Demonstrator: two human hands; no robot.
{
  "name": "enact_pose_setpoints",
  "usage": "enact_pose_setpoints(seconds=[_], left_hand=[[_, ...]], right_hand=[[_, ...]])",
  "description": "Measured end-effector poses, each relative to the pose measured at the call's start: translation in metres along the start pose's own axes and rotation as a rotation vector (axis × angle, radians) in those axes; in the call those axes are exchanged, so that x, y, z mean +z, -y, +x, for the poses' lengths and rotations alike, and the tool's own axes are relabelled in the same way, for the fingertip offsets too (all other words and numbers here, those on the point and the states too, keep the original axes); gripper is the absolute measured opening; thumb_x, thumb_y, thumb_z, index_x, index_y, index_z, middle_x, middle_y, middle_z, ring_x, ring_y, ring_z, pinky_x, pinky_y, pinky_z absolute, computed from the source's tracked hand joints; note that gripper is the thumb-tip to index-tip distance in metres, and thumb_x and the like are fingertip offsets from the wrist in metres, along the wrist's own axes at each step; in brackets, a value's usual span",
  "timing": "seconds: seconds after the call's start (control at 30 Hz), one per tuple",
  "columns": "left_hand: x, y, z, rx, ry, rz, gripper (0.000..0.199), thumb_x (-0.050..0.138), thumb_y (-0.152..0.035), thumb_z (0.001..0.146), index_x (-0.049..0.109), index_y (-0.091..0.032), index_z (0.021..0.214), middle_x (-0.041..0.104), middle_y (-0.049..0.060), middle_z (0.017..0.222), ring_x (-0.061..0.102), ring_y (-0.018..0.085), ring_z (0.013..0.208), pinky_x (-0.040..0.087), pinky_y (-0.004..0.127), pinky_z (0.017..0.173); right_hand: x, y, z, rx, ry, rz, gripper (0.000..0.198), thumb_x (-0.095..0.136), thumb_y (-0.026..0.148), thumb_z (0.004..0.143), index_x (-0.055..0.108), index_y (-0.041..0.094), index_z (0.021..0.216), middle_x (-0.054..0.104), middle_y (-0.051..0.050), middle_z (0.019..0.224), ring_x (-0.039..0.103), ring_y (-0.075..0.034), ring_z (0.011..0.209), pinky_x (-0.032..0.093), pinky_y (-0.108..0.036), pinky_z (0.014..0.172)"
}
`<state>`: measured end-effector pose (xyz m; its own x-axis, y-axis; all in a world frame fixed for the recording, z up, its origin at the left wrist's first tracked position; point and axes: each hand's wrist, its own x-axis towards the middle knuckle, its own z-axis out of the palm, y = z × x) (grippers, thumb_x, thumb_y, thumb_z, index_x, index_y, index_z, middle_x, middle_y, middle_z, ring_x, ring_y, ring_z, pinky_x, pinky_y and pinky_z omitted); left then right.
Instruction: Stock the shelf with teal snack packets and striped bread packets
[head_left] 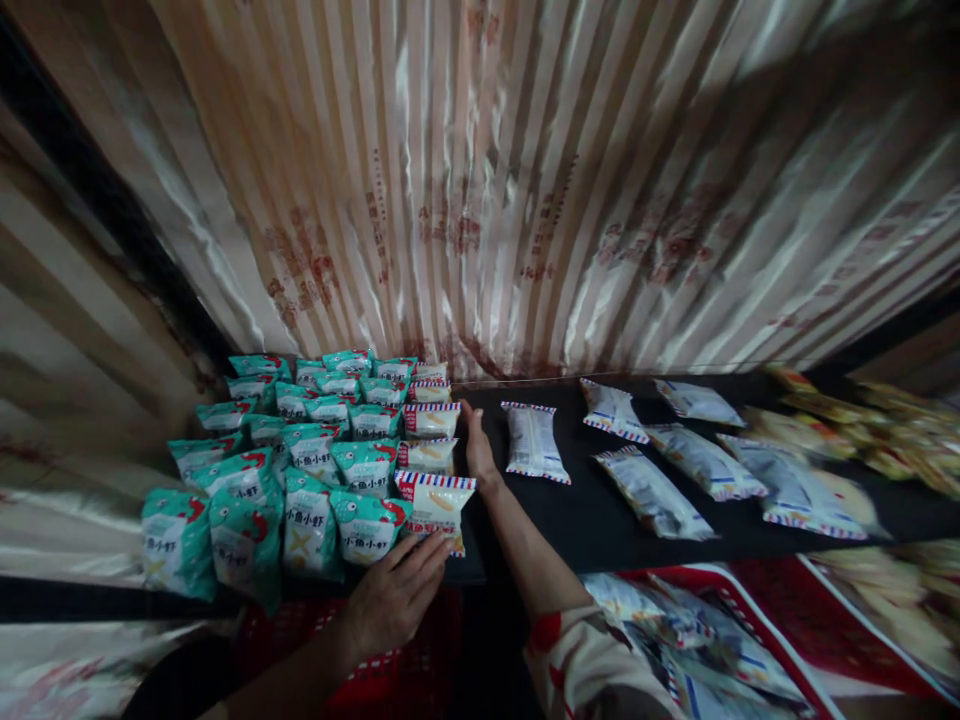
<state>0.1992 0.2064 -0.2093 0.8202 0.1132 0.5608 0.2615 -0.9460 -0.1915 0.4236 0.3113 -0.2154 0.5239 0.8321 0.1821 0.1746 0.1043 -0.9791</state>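
Note:
My left hand (396,600) lies with extended fingers against the lower front of a white-and-red snack bag (435,500) with a striped edge. That bag stands upright at the front of a column of similar bags. Along the right side of this column, my right hand (478,447) is held flat, its fingers pointing to the back. Rows of teal snack bags (311,525) stand close together to the left. A white snack bag (536,443) with striped ends lies face down, apart from my right hand.
More striped-end bags (652,492) lie on the black shelf (491,545) toward the right. Yellowish packs (832,408) are heaped at the far right. Below the shelf stand a red basket (787,665) with bags and another red basket (367,675). A pleated, printed sheet (465,200) hangs behind.

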Motion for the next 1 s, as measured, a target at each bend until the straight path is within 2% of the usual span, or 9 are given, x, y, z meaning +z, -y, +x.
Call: enact_pose_setpoints(seconds=[0.07,0.13,0.27,0.43,0.6,0.7,0.8,0.9,1.0], left_hand=[[0.0,0.0,0.001,0.012,0.0,0.0,0.029,0.042,-0.011,0.086,0.059,-0.01,0.109,0.04,0.013,0.143,0.037,0.024,0.132,0.034,0.042,0.108],[0.0,0.0,0.001,0.009,-0.017,-0.014,0.028,0.041,-0.012,0.087,0.06,-0.01,0.108,0.041,0.012,0.143,0.037,0.024,0.132,0.032,0.042,0.109],[0.001,-0.001,0.0,0.001,-0.01,-0.043,0.031,0.039,-0.01,0.088,0.06,-0.01,0.111,0.047,0.009,0.139,0.036,0.021,0.133,0.025,0.039,0.113],[0.001,-0.002,-0.004,0.07,-0.012,-0.041,0.026,0.043,-0.013,0.09,0.06,-0.014,0.109,0.047,0.007,0.139,0.038,0.019,0.132,0.025,0.039,0.113],[0.002,-0.004,-0.005,0.047,-0.036,-0.039,0.024,0.042,-0.014,0.091,0.06,-0.016,0.107,0.048,0.007,0.138,0.039,0.019,0.131,0.027,0.041,0.113],[-0.002,-0.011,-0.002,0.021,-0.077,-0.063,0.025,0.04,-0.011,0.09,0.06,-0.015,0.104,0.049,0.007,0.137,0.038,0.019,0.131,0.029,0.041,0.111],[-0.012,-0.022,0.001,0.013,-0.086,-0.109,0.029,0.037,-0.007,0.088,0.061,-0.013,0.102,0.052,0.008,0.135,0.039,0.021,0.131,0.036,0.039,0.107],[-0.023,-0.035,-0.002,-0.026,-0.069,-0.137,0.035,0.034,-0.001,0.083,0.062,-0.011,0.102,0.057,0.01,0.128,0.039,0.024,0.131,0.044,0.036,0.101],[-0.03,-0.049,-0.015,-0.134,-0.068,-0.154,0.037,0.034,0.001,0.081,0.062,-0.012,0.1,0.06,0.011,0.123,0.039,0.023,0.131,0.048,0.032,0.095]], right_hand=[[0.0,0.002,0.008,0.113,0.038,-0.001,0.075,0.02,0.072,0.084,0.059,0.021,0.122,0.064,-0.006,0.12,0.051,-0.024,0.122,0.036,-0.044,0.104],[0.0,0.007,0.01,0.111,0.069,-0.028,0.071,0.022,0.07,0.084,0.062,0.022,0.118,0.066,-0.006,0.116,0.052,-0.025,0.12,0.038,-0.045,0.104],[-0.014,0.026,-0.002,-0.086,-0.02,-0.171,0.065,0.027,0.064,0.087,0.055,0.02,0.125,0.052,-0.007,0.135,0.039,-0.022,0.132,0.028,-0.045,0.111],[-0.071,0.043,-0.021,-0.34,-0.185,-0.542,0.048,0.046,0.048,0.085,0.055,0.02,0.124,0.043,-0.007,0.142,0.023,-0.026,0.139,0.021,-0.052,0.111],[-0.109,0.029,-0.035,-0.192,-0.219,-0.772,0.054,0.062,0.052,0.073,0.057,0.025,0.12,0.042,-0.009,0.142,0.016,-0.036,0.138,0.018,-0.062,0.105],[-0.11,0.019,-0.039,-0.124,-0.188,-0.774,0.061,0.069,0.052,0.066,0.056,0.03,0.121,0.035,-0.008,0.146,0.018,-0.041,0.136,0.02,-0.065,0.102],[-0.106,0.018,-0.04,-0.097,-0.151,-0.816,0.061,0.073,0.042,0.064,0.056,0.03,0.121,0.029,-0.01,0.149,0.022,-0.043,0.134,0.024,-0.065,0.099],[-0.106,0.024,-0.04,-0.068,-0.148,-0.837,0.058,0.07,0.032,0.067,0.055,0.028,0.122,0.029,-0.012,0.149,0.029,-0.041,0.131,0.029,-0.062,0.097],[-0.112,0.031,-0.04,-0.014,-0.187,-0.703,0.055,0.066,0.032,0.067,0.056,0.027,0.121,0.033,-0.011,0.146,0.037,-0.038,0.126,0.033,-0.057,0.098]])
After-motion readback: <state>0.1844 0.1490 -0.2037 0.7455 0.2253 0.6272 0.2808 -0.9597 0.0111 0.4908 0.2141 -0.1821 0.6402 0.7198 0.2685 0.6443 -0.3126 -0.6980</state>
